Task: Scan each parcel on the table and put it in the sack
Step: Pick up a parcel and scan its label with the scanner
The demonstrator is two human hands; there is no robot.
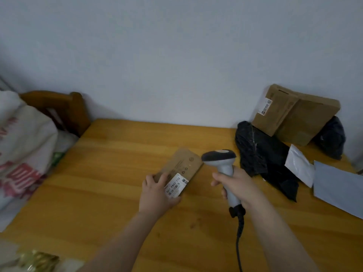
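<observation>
Flat brown cardboard parcel bears a white barcode label.

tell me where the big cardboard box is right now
In the head view the big cardboard box sits at the far right of the table by the wall, resting partly on the black plastic parcel, beyond the barcode scanner.

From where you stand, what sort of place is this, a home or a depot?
Likely a room at home used for parcel handling: a wooden table against a bare wall, a wooden chair beside it, a small pile of parcels.
</observation>
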